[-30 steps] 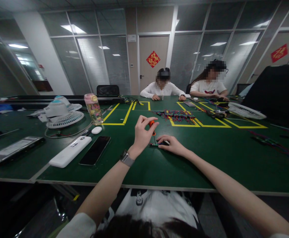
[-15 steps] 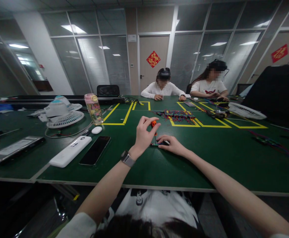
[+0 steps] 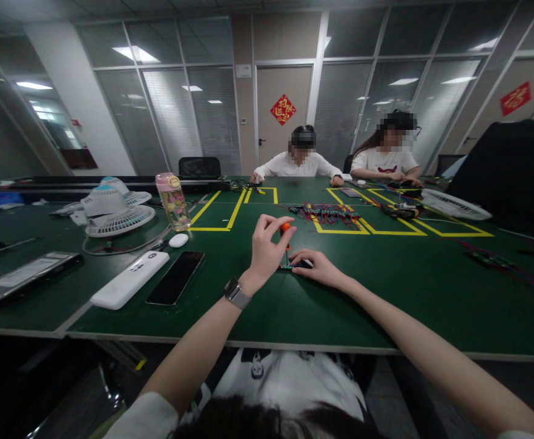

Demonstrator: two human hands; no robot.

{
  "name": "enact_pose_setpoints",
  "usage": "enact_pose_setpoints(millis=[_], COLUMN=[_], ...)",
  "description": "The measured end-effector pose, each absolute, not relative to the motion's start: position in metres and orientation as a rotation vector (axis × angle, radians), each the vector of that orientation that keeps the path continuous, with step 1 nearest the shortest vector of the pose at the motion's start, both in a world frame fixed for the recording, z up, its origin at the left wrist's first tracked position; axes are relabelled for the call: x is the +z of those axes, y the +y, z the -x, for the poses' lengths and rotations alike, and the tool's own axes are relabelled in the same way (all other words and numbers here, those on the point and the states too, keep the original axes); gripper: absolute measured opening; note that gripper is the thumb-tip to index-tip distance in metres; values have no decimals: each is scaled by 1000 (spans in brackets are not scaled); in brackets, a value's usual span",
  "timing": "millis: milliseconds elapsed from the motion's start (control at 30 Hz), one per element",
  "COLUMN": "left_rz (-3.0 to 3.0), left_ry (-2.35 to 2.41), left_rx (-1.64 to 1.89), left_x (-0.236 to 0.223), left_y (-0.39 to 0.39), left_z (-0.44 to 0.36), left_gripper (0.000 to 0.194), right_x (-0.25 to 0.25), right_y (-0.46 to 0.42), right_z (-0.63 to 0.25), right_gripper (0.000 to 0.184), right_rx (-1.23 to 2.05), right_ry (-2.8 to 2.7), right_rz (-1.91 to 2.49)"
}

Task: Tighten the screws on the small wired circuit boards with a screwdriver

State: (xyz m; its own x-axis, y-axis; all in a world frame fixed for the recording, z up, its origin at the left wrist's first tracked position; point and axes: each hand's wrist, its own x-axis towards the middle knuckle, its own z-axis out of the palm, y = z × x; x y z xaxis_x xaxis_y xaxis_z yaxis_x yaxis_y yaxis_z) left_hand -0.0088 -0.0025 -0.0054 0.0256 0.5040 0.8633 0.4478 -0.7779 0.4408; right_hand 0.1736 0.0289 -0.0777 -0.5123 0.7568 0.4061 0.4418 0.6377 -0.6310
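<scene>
Near the middle of the green table, my left hand is closed in a pinch around the orange handle of a screwdriver. The screwdriver stands upright, its thin shaft pointing down to a small green circuit board on the table. Whether the tip sits in a screw is too small to tell. My right hand grips the board's right end with bent fingers, which cover part of it. Something dark shows beneath those fingers.
A black phone, a white power bank, a white round case, a bottle and a fan are on the left. Beyond my hands lies a bundle of wired boards. Two people sit across the table.
My hands stay in nearly the same place, with the screwdriver handle turned slightly. Across the table, one person's hand has moved toward the left, to the dark cables.
</scene>
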Motion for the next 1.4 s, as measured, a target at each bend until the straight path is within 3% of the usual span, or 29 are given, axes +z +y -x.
enact_pose_setpoints(millis=[167, 500, 733, 1000, 1167, 1400], left_rz=[-2156, -2086, -2117, -2104, -2084, -2096], left_ry=[915, 946, 863, 970, 976, 895], left_rx=[1809, 1818, 1737, 1810, 1798, 1827], left_x=[-5, -5, -6, -6, -6, -5], left_y=[0, 3, 5, 5, 4, 0], left_z=[9, 10, 9, 10, 9, 7], left_gripper=[29, 18, 29, 17, 26, 16], right_x=[-78, -78, -78, -79, -80, -80], right_y=[29, 29, 28, 29, 30, 30], right_z=[-173, -174, -174, -174, -174, -174], right_gripper=[13, 14, 12, 12, 12, 12], right_rx=[601, 602, 608, 612, 604, 593], right_ry=[-2177, -2179, -2167, -2167, -2159, -2172], right_rz=[927, 926, 925, 932, 933, 931])
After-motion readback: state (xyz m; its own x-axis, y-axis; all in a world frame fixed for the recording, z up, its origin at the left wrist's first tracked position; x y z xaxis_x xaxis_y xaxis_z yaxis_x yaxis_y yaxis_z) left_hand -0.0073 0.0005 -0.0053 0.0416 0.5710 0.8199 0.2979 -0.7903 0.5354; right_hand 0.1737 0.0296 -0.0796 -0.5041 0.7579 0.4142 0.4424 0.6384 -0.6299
